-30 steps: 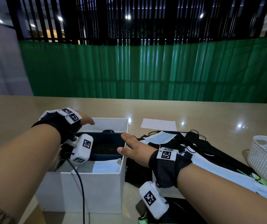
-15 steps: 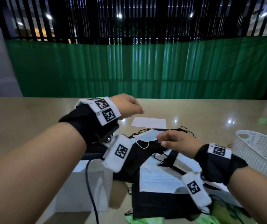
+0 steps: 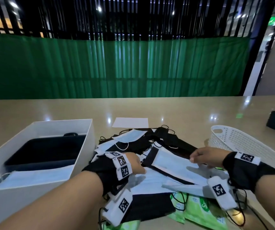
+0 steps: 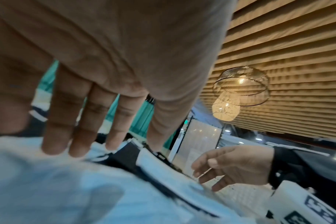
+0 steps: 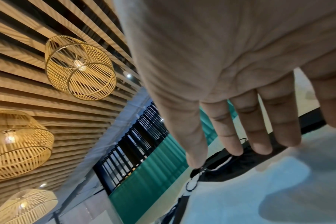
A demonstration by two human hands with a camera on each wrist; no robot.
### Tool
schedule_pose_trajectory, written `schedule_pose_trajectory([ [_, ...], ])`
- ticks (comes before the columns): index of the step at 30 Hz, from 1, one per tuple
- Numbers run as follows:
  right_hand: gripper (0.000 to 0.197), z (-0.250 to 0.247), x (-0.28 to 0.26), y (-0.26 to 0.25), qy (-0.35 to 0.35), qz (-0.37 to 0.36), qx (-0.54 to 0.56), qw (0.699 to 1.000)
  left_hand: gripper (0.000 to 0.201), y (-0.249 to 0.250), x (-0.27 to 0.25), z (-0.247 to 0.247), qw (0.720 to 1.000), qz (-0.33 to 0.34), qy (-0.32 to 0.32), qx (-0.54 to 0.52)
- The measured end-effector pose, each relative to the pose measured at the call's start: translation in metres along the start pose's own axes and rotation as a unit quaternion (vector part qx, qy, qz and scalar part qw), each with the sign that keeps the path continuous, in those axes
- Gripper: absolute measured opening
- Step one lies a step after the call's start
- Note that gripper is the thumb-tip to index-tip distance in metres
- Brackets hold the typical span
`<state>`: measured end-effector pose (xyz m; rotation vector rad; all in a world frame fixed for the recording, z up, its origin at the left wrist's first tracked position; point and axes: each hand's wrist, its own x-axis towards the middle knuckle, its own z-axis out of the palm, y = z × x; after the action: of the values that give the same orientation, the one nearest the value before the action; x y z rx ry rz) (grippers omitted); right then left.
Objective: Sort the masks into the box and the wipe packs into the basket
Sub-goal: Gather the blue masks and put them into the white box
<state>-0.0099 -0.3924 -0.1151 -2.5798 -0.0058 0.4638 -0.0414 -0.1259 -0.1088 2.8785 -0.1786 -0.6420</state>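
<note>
Your left hand (image 3: 134,163): fingers (image 4: 54,133) straight, tips resting on light blue mask (image 3: 151,181) in pile, gripping nothing. Your right hand (image 3: 206,156): fingers loosely extended, tips at edge of white-and-black mask (image 3: 171,165), nothing held. Mask pile sits on table (image 3: 183,110) between white box (image 3: 38,190) on left and white basket (image 3: 243,143) on right. Box already holds masks. Green wipe packs (image 3: 198,211) lie at near edge of pile, outside basket.

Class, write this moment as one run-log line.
left hand: open, on masks | right hand: open, over pile | box: some masks in | basket: no packs visible
</note>
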Motion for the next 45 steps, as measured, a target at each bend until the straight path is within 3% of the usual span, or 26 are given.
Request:
schedule_pose_trajectory([
  [5,0.03,0.005,0.007,0.013,0.025,0.015,-0.028,0.999,0.014,0.005,0.009,0.008,0.999,0.028,0.019,0.01],
  [12,0.025,0.011,0.008,0.01,0.054,0.015,-0.048,0.997,0.042,0.026,0.014,0.014,0.988,0.016,0.051,0.145],
  [13,0.024,0.011,0.008,0.01,0.053,0.013,-0.048,0.997,0.041,0.026,0.013,0.012,0.989,0.016,0.05,0.139],
  [15,0.023,0.01,0.007,0.009,0.048,0.011,-0.048,0.998,0.019,0.022,0.014,0.01,0.994,0.011,0.041,0.105],
  [18,0.015,0.011,0.007,0.009,0.052,0.001,-0.048,0.998,0.028,0.014,0.017,0.01,0.998,0.017,0.025,0.059],
  [21,0.005,0.014,0.009,0.008,0.066,-0.024,-0.056,0.996,0.02,0.012,0.015,0.009,0.998,0.029,0.03,0.039],
  [24,0.014,0.015,0.01,0.009,0.097,-0.045,-0.041,0.993,0.024,0.012,0.008,0.005,0.996,0.039,0.048,0.057],
  [27,0.019,0.006,0.01,0.012,0.17,-0.06,0.014,0.984,0.018,0.013,-0.006,-0.009,0.993,0.046,0.095,0.055],
  [30,0.02,-0.007,0.006,0.01,0.233,-0.063,0.137,0.961,0.022,0.013,-0.025,-0.027,0.984,0.056,0.165,0.026],
  [33,0.017,-0.018,0.0,0.005,0.243,-0.086,0.285,0.923,0.02,0.012,-0.043,-0.046,0.972,0.075,0.221,-0.023],
  [39,0.016,-0.03,-0.016,-0.009,0.199,-0.16,0.468,0.846,0.015,0.014,-0.042,-0.052,0.907,0.106,0.273,-0.303],
  [43,0.019,-0.032,-0.03,-0.026,0.162,-0.183,0.548,0.8,0.033,0.015,-0.008,-0.02,0.85,0.055,0.201,-0.484],
  [45,0.019,-0.031,-0.037,-0.037,0.135,-0.192,0.577,0.782,0.047,0.01,0.012,0.0,0.799,0.021,0.167,-0.578],
])
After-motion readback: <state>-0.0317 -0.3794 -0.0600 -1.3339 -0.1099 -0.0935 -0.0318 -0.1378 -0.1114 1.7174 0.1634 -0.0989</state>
